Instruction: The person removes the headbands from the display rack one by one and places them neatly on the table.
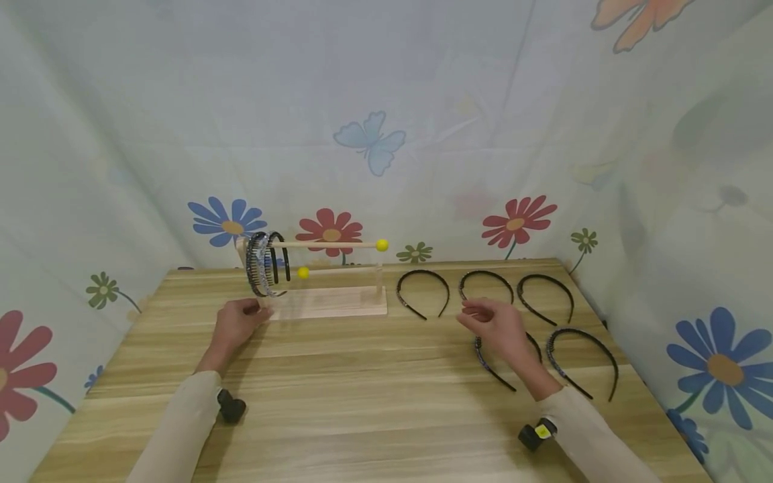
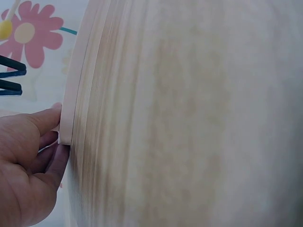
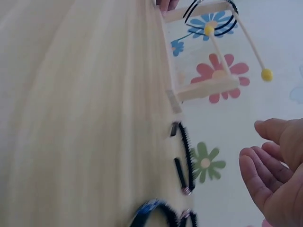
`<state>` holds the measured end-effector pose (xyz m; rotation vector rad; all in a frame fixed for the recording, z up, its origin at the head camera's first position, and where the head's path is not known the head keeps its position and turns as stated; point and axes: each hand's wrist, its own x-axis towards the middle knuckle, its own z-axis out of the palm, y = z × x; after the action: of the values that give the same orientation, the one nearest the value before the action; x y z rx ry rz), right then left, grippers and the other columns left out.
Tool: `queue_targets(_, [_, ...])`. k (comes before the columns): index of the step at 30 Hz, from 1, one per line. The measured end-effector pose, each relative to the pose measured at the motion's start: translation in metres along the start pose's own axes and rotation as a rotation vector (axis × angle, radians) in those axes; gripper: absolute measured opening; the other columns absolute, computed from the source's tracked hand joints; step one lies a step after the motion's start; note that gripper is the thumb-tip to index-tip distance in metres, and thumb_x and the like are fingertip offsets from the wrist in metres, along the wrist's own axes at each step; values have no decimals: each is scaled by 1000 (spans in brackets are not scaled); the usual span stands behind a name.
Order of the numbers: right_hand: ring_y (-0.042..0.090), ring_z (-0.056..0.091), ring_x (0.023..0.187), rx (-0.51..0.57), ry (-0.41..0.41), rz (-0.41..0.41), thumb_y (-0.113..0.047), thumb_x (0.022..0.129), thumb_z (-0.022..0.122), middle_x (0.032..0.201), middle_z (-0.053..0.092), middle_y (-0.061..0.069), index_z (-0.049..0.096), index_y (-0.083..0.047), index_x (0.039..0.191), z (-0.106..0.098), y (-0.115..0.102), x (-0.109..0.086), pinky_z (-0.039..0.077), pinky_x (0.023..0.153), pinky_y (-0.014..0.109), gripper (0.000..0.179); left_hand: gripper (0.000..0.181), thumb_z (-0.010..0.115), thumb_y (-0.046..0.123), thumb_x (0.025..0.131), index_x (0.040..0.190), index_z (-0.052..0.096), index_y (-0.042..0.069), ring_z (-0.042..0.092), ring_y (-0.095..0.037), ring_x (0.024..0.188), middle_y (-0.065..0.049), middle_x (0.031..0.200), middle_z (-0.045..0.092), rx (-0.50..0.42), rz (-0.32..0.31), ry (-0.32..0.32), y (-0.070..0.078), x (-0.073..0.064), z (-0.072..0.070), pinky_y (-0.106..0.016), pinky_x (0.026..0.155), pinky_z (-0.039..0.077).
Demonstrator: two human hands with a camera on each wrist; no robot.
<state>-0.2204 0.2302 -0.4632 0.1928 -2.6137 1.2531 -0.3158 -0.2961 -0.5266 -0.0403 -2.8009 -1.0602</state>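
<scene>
Holding one wooden rack (image 1: 329, 303), left fingers (image 2: 46, 119) clamp onto it; right fingers (image 3: 259, 182) hover, slightly parted, near five loose headbands (image 1: 424, 272).

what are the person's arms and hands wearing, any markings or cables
The left hand and right hand are bare, with no gloves. A plain cream long fabric sleeve covers each forearm. At each wrist sits a small, rounded black device; the right one carries a bright yellow patch. No cables are visible.
</scene>
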Motion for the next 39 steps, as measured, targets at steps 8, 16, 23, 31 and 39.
queue_targets(8, [19, 73, 88, 50, 22, -169, -26, 90, 81, 105, 78, 7, 77, -11, 116, 16, -29, 18, 59, 76, 34, 31, 45, 71, 31, 98, 121, 69, -7, 65, -31, 92, -26, 112, 72, 21, -3, 6, 2, 1, 0, -45, 78, 51])
queue_targets(16, [16, 72, 90, 105, -13, -272, -26, 90, 81, 104, 77, 7, 77, -11, 115, 36, -54, 35, 58, 75, 31, 29, 44, 72, 30, 97, 121, 70, -7, 66, -32, 93, -26, 113, 72, 6, 3, 8, 1, 1, 2, -44, 78, 51])
queue_targets(23, [16, 72, 91, 177, -49, -295, -30, 91, 80, 108, 77, 4, 76, -16, 120, 52, -81, 46, 58, 76, 30, 34, 45, 71, 29, 98, 123, 68, -8, 67, -38, 101, -28, 115, 71, 2, 3, 5, 1, 1, 1, -51, 84, 52])
queue_targets(31, [14, 72, 91, 237, -80, -333, -31, 92, 79, 107, 76, 1, 75, -16, 122, 77, -110, 59, 58, 77, 28, 34, 48, 70, 29, 98, 126, 66, -10, 66, -41, 107, -29, 119, 69, -5, -9, -8, 1, 0, -1, -54, 88, 52])
queue_targets(39, [10, 72, 92, 295, -126, -377, -30, 91, 80, 113, 76, 3, 74, -12, 121, 103, -132, 70, 57, 78, 27, 36, 45, 69, 30, 99, 124, 67, -8, 66, -37, 103, -28, 119, 69, 3, -31, -14, 2, 1, -1, -52, 88, 51])
